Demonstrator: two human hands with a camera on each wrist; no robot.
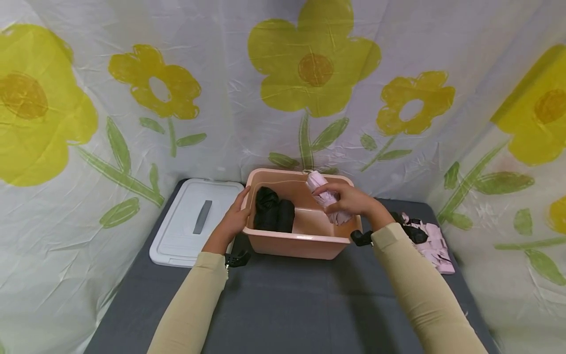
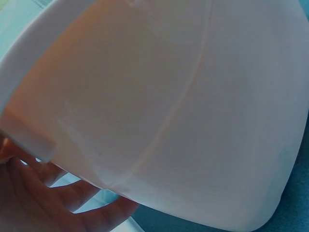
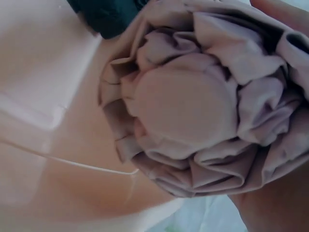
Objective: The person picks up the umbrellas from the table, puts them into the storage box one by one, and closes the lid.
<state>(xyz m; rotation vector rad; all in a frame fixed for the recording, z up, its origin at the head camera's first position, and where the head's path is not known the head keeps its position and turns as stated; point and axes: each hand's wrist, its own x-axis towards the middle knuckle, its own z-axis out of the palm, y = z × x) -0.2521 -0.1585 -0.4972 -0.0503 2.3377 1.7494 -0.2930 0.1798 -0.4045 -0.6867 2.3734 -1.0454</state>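
Observation:
A peach plastic bin (image 1: 296,247) stands on the dark table, with black folded umbrellas (image 1: 277,216) lying side by side at its left end. My left hand (image 1: 233,220) grips the bin's left rim; in the left wrist view its fingers (image 2: 104,215) reach along the outside of the wall. Over the right part of the bin my right hand (image 1: 352,198) holds a pale pink folded umbrella (image 1: 326,197), tilted with its upper end leaning left. The right wrist view shows the umbrella's round end (image 3: 186,111) ringed by gathered fabric.
Left of the bin lies a white lid (image 1: 177,221) with a grey handle (image 1: 203,217). Beside my right forearm is a pile of pink and black fabric items (image 1: 435,246), partly hidden by the sleeve. A flower-printed curtain (image 1: 221,132) hangs right behind the bin.

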